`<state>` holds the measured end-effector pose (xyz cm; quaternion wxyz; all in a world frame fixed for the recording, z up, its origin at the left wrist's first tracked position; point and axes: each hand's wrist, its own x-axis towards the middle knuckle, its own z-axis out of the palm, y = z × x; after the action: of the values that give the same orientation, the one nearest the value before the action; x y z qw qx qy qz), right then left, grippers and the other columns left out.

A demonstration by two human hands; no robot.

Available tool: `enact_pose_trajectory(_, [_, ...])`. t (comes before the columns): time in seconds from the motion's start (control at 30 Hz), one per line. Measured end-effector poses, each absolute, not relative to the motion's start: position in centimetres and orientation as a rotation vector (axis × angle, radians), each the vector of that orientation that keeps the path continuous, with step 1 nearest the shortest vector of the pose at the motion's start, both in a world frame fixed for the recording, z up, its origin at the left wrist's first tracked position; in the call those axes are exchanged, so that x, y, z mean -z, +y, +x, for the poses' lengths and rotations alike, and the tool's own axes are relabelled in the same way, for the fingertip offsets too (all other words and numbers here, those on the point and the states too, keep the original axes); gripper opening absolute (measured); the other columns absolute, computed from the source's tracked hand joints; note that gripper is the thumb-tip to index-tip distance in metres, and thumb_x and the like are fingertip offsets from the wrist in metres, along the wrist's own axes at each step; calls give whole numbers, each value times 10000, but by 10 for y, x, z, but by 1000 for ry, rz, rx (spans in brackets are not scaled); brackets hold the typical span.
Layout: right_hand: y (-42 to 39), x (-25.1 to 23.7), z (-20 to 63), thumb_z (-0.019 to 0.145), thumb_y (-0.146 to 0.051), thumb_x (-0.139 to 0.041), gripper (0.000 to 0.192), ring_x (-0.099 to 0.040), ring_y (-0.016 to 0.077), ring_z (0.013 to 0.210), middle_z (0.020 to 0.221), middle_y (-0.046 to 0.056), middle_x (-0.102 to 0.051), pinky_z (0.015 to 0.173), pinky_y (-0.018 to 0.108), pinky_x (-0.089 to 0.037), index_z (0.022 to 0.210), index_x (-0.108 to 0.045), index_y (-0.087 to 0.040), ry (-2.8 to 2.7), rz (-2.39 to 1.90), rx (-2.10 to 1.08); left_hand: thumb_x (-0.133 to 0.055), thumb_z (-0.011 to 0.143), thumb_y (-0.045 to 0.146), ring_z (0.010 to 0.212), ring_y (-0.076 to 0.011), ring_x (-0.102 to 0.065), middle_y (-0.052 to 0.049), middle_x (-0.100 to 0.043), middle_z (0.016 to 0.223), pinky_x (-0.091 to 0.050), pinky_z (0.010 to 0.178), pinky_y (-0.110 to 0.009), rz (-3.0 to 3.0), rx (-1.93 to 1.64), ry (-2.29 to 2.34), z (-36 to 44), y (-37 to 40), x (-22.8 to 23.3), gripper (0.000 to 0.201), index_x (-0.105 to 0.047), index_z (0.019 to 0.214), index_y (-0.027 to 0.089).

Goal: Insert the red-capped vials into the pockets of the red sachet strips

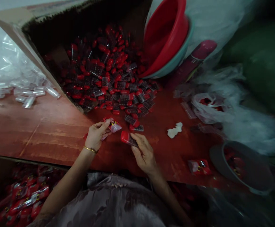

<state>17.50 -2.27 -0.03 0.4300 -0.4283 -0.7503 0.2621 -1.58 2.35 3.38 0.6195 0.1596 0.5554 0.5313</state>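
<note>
My left hand [96, 135] pinches a small red printed plastic packet [114, 125] with a clear end, thumb on top. In my right hand [144, 152] is a small clear box with a red cap [125, 137], its cap pointing left toward the packet. A short gap separates the two things. Just beyond my hands, a heap of similar red-capped boxes [125, 97] with dark contents spills out of a cardboard carton [43, 60] lying on its side. My right fingers cover the lower end of the box.
The table [57, 135] is reddish brown. Clear plastic tubes [31, 94] lie at left. Red and teal basins [168, 37] lean by the carton, beside a pink-capped can [199, 53]. At right are white scrap [174, 130], a red packet [199, 167] and a grey basin [246, 167]. Red packets [26, 195] fill a lower-left box.
</note>
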Motion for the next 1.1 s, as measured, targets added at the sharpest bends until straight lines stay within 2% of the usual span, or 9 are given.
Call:
enact_pose_trajectory(0.13, [-17, 0, 177, 876, -201, -436, 460, -539, 206, 1016, 1113, 110, -514, 845, 351, -483, 1334, -406, -238, -2037, -961, -486, -830, 384, 417, 513, -108, -603, -23, -651, 596, -464, 492, -195, 401, -1242, 1281, -14, 20, -36, 437, -598, 600, 117])
enact_pose_trajectory(0.33, [-8, 7, 172, 865, -160, -471, 519, -526, 201, 1005, 1109, 114, -473, 825, 343, -487, 1364, -354, -244, -2096, -901, -420, -818, 443, 397, 500, -72, -563, 14, -618, 571, -491, 526, -192, 473, -1253, 1250, -13, 13, -33, 376, -597, 569, 119])
enact_pose_trajectory(0.47, [-5, 8, 167, 864, -144, -480, 531, -513, 195, 1002, 1093, 108, -465, 820, 340, -487, 1365, -344, -255, -2060, -877, -420, -800, 489, 404, 579, -95, -604, -6, -663, 664, -509, 561, -203, 483, -1256, 1215, -10, 9, -33, 377, -658, 704, 130])
enact_pose_trajectory(0.6, [-4, 7, 164, 865, -152, -483, 530, -514, 197, 1020, 1099, 107, -476, 852, 338, -478, 1367, -342, -249, -2036, -890, -403, -838, 428, 297, 609, -94, -611, -6, -693, 727, -510, 603, -205, 498, -1288, 1176, -5, 9, -34, 411, -679, 772, 138])
enact_pose_trajectory(0.8, [-8, 12, 150, 873, -160, -465, 492, -529, 200, 1006, 1107, 127, -480, 828, 321, -492, 1353, -372, -216, -1958, -1029, -262, -854, 360, 245, 546, -76, -600, 18, -669, 626, -495, 554, -183, 323, -1342, 1198, 6, 6, -27, 434, -608, 698, 126])
enact_pose_trajectory(0.97, [-12, 14, 139, 853, -133, -495, 507, -523, 196, 1002, 1078, 117, -481, 854, 334, -487, 1342, -385, -211, -1845, -1074, -268, -849, 392, 243, 513, -70, -602, 35, -664, 615, -499, 557, -190, 173, -1386, 1168, 7, 1, -20, 448, -527, 688, 145])
enact_pose_trajectory(1.1, [-11, 11, 142, 853, -135, -493, 496, -523, 199, 1016, 1086, 111, -487, 867, 340, -486, 1332, -396, -224, -1850, -1069, -306, -850, 389, 230, 557, -84, -615, 29, -665, 621, -505, 586, -203, 263, -1350, 1166, 5, 0, -21, 428, -556, 686, 139])
